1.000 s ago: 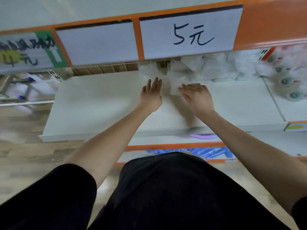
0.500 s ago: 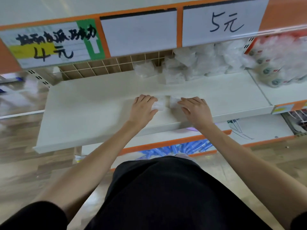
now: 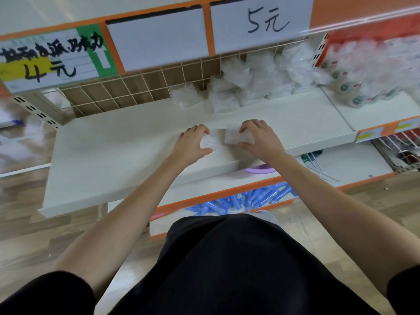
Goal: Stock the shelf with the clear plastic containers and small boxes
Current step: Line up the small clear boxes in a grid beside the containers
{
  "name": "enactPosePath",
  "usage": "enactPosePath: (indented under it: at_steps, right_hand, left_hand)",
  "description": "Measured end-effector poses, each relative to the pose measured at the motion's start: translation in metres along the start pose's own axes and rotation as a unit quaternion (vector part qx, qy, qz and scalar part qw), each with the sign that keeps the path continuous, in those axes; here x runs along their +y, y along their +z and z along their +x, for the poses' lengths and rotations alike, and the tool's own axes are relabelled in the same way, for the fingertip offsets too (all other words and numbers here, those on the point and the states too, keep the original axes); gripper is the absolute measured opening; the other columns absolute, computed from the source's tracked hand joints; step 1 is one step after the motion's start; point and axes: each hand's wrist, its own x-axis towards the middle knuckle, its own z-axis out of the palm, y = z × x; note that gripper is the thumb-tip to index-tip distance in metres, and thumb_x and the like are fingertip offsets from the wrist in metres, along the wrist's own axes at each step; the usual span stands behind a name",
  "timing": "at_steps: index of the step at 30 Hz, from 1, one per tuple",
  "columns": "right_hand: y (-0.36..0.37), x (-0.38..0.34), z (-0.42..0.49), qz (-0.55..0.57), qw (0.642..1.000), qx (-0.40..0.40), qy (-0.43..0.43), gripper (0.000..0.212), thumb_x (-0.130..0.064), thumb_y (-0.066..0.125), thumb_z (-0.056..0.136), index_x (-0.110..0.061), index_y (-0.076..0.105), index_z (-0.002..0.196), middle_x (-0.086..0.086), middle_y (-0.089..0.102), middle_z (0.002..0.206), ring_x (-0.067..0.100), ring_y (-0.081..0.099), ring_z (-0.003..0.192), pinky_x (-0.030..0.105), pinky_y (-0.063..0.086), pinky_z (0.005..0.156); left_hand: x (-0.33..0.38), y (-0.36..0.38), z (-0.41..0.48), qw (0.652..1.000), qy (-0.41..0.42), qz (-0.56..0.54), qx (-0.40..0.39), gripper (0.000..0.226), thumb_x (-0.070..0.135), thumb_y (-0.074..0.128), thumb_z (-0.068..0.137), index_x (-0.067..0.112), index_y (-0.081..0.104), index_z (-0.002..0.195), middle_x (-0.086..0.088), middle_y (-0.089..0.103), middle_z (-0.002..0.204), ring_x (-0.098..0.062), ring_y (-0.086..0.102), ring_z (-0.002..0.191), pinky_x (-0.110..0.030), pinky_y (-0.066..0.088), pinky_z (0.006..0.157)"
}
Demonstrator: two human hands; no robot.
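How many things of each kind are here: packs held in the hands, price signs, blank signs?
Packs held: 2, left pack in left hand, right pack in right hand
Price signs: 2, 4元 sign, 5元 sign
Blank signs: 1, blank sign
Total: 5

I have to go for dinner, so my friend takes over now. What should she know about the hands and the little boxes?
Left grip: holds a clear container on the white shelf.
Right grip: holds a small box beside it.
Done: clear packs piled at the back, under the 5 yuan sign.
Left: probably set these two with the pile.
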Motion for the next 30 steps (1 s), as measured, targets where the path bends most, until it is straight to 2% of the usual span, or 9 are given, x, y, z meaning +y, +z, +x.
enactPosePath:
  at_steps: [5, 9, 14, 18, 25, 27, 30]
  right_hand:
    - [-0.038, 0.037, -0.014, 0.021, 0.998, 0.057, -0.026, 0.043, -0.025, 0.08, 0.079, -0.011, 0.063, 0.116, 0.006, 0.061, 0.124, 0.034, 0.051, 0.115, 0.041, 0.042, 0.095]
    - [-0.085, 0.086, -0.04, 0.022, 0.996, 0.085, -0.013, 0.042, -0.025, 0.082, 0.076, -0.013, 0.066, 0.113, 0.005, 0.063, 0.123, 0.034, 0.053, 0.113, 0.042, 0.043, 0.094]
    - [-0.14, 0.152, -0.079, 0.04, 0.991, 0.126, 0.012, 0.04, -0.024, 0.081, 0.077, -0.013, 0.065, 0.112, 0.005, 0.062, 0.122, 0.032, 0.053, 0.112, 0.035, 0.039, 0.091]
    - [-0.182, 0.209, -0.114, 0.034, 0.991, 0.127, 0.026, 0.041, -0.027, 0.081, 0.078, -0.014, 0.064, 0.113, 0.006, 0.062, 0.118, 0.032, 0.051, 0.109, 0.04, 0.042, 0.089]
    - [-0.236, 0.296, -0.152, 0.024, 0.989, 0.137, 0.054, 0.042, -0.026, 0.08, 0.079, -0.012, 0.063, 0.115, 0.007, 0.061, 0.121, 0.032, 0.05, 0.114, 0.035, 0.038, 0.09]
    - [-0.248, 0.319, -0.157, 0.025, 0.987, 0.146, 0.061, 0.042, -0.025, 0.08, 0.08, -0.012, 0.063, 0.116, 0.008, 0.061, 0.121, 0.032, 0.049, 0.114, 0.035, 0.038, 0.091]
    - [-0.263, 0.354, -0.158, 0.026, 0.984, 0.159, 0.076, 0.041, -0.025, 0.079, 0.081, -0.012, 0.063, 0.116, 0.008, 0.06, 0.123, 0.033, 0.049, 0.117, 0.036, 0.038, 0.094]
  left_hand:
    - [0.048, 0.007, 0.007, 0.999, 0.002, -0.038, 0.038, 0.061, 0.032, 0.077, 0.076, 0.016, 0.048, 0.127, -0.001, 0.057, 0.126, -0.022, 0.052, 0.116, -0.034, 0.036, 0.096]
    - [0.115, 0.021, 0.016, 0.996, 0.004, -0.082, 0.039, 0.067, 0.031, 0.081, 0.071, 0.016, 0.048, 0.128, -0.003, 0.058, 0.123, -0.021, 0.051, 0.117, -0.038, 0.039, 0.1]
    - [0.21, 0.057, 0.03, 0.992, 0.018, -0.111, 0.05, 0.073, 0.028, 0.084, 0.066, 0.018, 0.049, 0.129, -0.004, 0.059, 0.117, -0.019, 0.052, 0.111, -0.031, 0.038, 0.095]
    - [0.281, 0.088, 0.046, 0.992, 0.036, -0.115, 0.04, 0.071, 0.03, 0.084, 0.065, 0.018, 0.051, 0.127, -0.004, 0.061, 0.115, -0.022, 0.055, 0.11, -0.033, 0.041, 0.094]
    - [0.376, 0.123, 0.08, 0.987, 0.063, -0.145, 0.031, 0.064, 0.03, 0.085, 0.067, 0.013, 0.056, 0.122, -0.007, 0.065, 0.117, -0.024, 0.058, 0.11, -0.032, 0.045, 0.09]
    - [0.399, 0.13, 0.093, 0.986, 0.076, -0.144, 0.022, 0.065, 0.034, 0.085, 0.067, 0.013, 0.058, 0.122, -0.008, 0.067, 0.116, -0.023, 0.06, 0.11, -0.031, 0.046, 0.09]
    - [0.431, 0.141, 0.118, 0.984, 0.092, -0.148, 0.02, 0.073, 0.051, 0.078, 0.06, 0.016, 0.059, 0.121, -0.006, 0.068, 0.113, -0.02, 0.061, 0.106, -0.034, 0.049, 0.09]
